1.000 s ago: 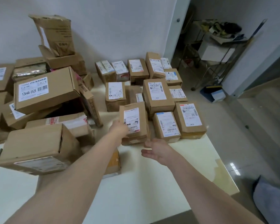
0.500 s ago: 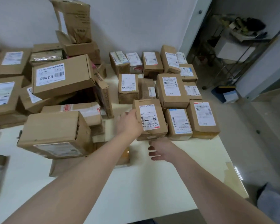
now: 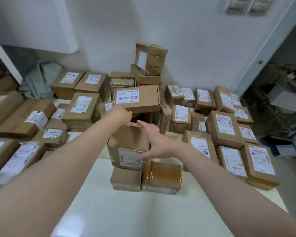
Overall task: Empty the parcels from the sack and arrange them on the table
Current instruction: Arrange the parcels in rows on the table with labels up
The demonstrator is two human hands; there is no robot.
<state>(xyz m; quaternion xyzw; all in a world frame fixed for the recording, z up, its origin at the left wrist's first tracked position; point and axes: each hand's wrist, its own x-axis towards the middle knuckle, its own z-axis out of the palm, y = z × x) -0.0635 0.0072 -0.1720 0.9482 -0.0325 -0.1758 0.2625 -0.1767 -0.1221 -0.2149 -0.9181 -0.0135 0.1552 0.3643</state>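
A pile of brown parcels sits mid-table. On top lies a flat box [image 3: 140,101] labelled 12V4A-5525. My left hand [image 3: 120,115] is at its front lower edge with fingers curled under it. In front stands a taller brown parcel [image 3: 126,142] with a worn label. My right hand [image 3: 155,139] lies flat against that parcel's right side, fingers straight. Under it sit a small plain parcel [image 3: 126,178] and a tape-wrapped parcel [image 3: 162,175]. A pale green sack [image 3: 39,79] slumps at the back left.
Labelled parcels [image 3: 226,127] stand in rows on the right of the cream table [image 3: 126,216]; more parcels [image 3: 83,108] crowd the left. An open crumpled box [image 3: 149,59] tops a stack by the wall. A metal rack [image 3: 289,96] stands beyond the doorway.
Both hands left the small labelled parcel in the right rows and moved left to the middle pile. The view turned left, bringing the left parcels and sack into sight.
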